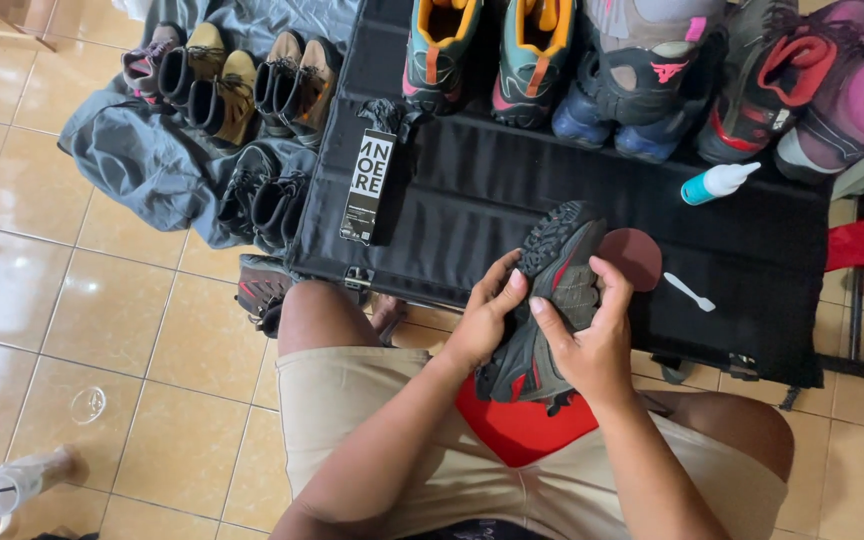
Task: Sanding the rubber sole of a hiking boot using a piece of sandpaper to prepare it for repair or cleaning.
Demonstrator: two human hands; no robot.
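Grey-and-red shoe (pixel 552 300); black mat (pixel 512 190); red cloth (pixel 522 425); teal-and-white bottle (pixel 717 183); beige tiled floor (pixel 72 300).

Packaging and labels on black mat

Flat black-and-white rectangular card package (pixel 369 186) at the mat's (pixel 492 190) left edge; no screens visible.

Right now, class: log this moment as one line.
left hand: grips grey shoe | right hand: grips same shoe | nearby: white spoon, blue bottle
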